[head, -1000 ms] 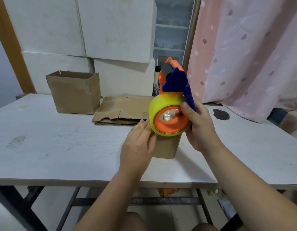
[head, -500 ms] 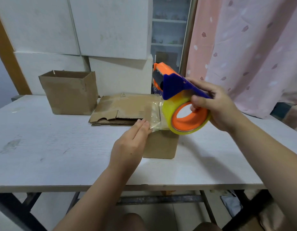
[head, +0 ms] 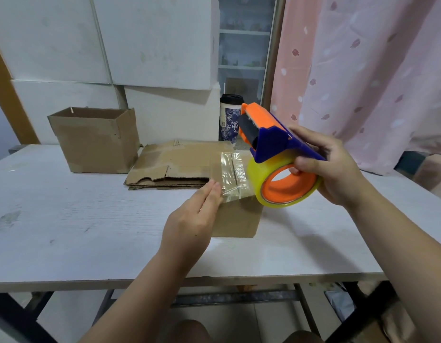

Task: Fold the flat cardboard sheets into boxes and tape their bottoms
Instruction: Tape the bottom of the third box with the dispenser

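Head view: the small box (head: 239,219) being taped stands on the white table (head: 66,231), set back from the table's near edge. Bare tabletop spreads wide to the left of it and a narrower stretch to the right.

The left hand (head: 189,224) lies at the box's near-left top edge, fingers straight and together, pressing the end of the clear tape strip (head: 233,174) down. The strip runs from those fingertips to the right across the box top, over a seam that runs front to back, up to the yellow roll (head: 286,186).

The right hand (head: 333,169) has its fingers wrapped round the tape dispenser (head: 276,144), held just above the box's right side. The dispenser's long axis slants, with the orange nose up and away to the left and the handle toward the right.

Just behind the box lie the flat cardboard sheets (head: 175,167), stacked. Behind and left of it stands an open box (head: 95,139), upright with its mouth up; whether anything is inside cannot be told. A lidded cup (head: 228,120) stands behind it, at the table's far edge.
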Action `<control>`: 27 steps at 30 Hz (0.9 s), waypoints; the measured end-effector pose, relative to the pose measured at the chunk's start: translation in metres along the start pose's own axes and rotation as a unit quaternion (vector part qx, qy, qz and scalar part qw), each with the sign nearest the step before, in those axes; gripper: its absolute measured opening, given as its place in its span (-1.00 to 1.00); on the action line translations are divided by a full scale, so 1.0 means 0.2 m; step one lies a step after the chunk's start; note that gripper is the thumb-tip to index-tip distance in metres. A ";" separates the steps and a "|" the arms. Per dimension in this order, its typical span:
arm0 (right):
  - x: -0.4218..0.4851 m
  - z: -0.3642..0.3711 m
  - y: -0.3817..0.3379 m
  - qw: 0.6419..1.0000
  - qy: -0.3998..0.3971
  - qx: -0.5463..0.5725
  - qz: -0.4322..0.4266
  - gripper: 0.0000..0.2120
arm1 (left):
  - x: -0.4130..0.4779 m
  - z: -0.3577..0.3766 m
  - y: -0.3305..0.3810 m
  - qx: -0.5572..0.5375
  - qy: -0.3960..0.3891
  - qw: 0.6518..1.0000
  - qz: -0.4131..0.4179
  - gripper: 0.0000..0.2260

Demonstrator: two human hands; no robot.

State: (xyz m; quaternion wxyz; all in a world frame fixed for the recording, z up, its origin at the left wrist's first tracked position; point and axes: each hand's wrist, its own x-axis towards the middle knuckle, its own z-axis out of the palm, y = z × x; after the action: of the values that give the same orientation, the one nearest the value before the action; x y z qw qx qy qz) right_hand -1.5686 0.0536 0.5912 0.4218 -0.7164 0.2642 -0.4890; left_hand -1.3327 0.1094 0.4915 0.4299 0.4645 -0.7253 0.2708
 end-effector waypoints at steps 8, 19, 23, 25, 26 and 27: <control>-0.01 -0.05 0.01 1.000 -0.007 -0.009 0.000 -0.49 | 0.00 0.03 0.01 0.009 0.021 1.000 0.009 -0.78; -0.07 -0.18 0.16 1.000 0.004 -0.027 -0.003 -0.47 | 0.00 0.01 -0.02 0.004 0.013 1.000 0.028 -0.74; -0.09 -0.19 0.22 1.000 0.017 0.006 0.001 -0.47 | 0.00 0.02 -0.01 -0.001 -0.009 1.000 0.023 -0.70; -0.12 -0.19 0.25 1.000 0.019 0.014 0.016 -0.44 | 0.00 0.01 -0.02 0.002 -0.015 1.000 0.024 -0.67; -0.13 -0.19 0.27 0.999 0.023 0.020 0.025 -0.43 | 0.00 0.01 -0.02 0.003 -0.018 1.000 0.024 -0.66; -0.14 -0.19 0.29 0.999 0.027 0.026 0.031 -0.43 | 0.00 0.01 -0.02 0.003 -0.021 0.999 0.026 -0.66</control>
State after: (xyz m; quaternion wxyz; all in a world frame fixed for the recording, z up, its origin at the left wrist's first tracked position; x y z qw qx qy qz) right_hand -1.6134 0.0340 0.5342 0.4481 -0.6833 0.2843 -0.5014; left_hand -1.3296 0.1058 0.4913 0.4061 0.4528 -0.7448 0.2746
